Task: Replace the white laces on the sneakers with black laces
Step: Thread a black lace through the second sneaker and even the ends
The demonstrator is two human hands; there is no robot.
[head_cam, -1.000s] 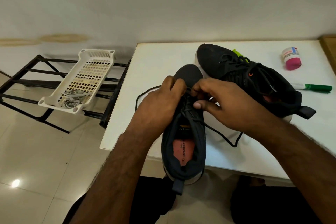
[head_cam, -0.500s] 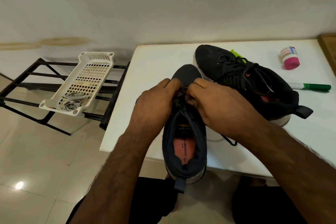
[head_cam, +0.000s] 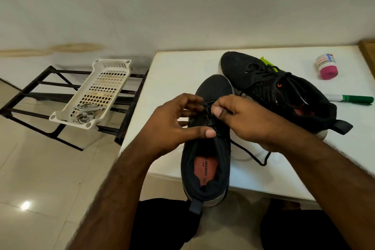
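Note:
A black sneaker [head_cam: 211,91] lies on the white table [head_cam: 178,71], toe pointing away and heel hanging over the front edge. A black lace [head_cam: 206,104] crosses its upper eyelets, and a loose end [head_cam: 261,161] trails on the table to the right. My right hand [head_cam: 243,122] pinches the lace between thumb and fingers. My left hand [head_cam: 174,124] curls its fingertips at the same lace, and its thumb lies on the tongue. A second black sneaker [head_cam: 274,87], laced in black, lies behind at the right. Greyish white laces [head_cam: 85,114] lie in a basket.
The white plastic basket [head_cam: 109,63] rests on a black metal rack [head_cam: 30,95] left of the table, above a tiled floor. A pink-lidded jar [head_cam: 326,67] and a green marker [head_cam: 353,99] lie at the table's right. My legs sit below the table edge.
My hands have drawn slightly apart at the top of the lacing. My left thumb has dropped onto the tongue, and the lace between the fingertips is in plain sight.

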